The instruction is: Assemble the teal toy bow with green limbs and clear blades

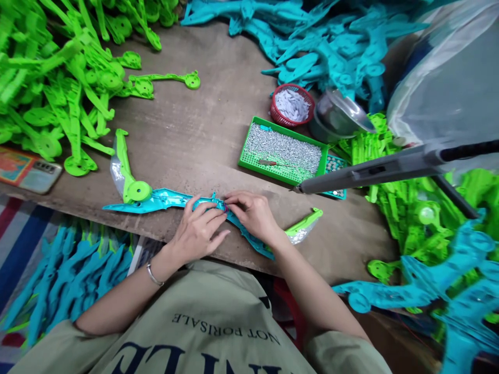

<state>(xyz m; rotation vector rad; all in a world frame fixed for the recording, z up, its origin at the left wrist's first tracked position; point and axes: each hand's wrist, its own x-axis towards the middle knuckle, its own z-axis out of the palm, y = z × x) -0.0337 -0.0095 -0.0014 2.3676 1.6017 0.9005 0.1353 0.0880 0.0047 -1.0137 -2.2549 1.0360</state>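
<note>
- On the shirt (218, 296), on our side of the green tray (268, 175), we read upside-down lettering that seems to say "NOT PORISALE"; we cannot make out the larger letters below it, cut by the frame edge.
- We see the long blue piece (167, 198) on the near side of the tray; its long axis runs left to right, slanting toward the shirt at its right end, with a tapered tip pointing left.
- A green arm (139, 191) at its left part points away from us; another (304, 223) angles off beyond its right part.
- The left hand (199, 226) lies over the blue piece, fingers bent, thumb apart; we cannot tell how firmly it grips.
- The right hand (253, 213) has thumb and forefinger close together at a tiny purple bit (226, 207); we cannot tell whether they pinch it.
</note>
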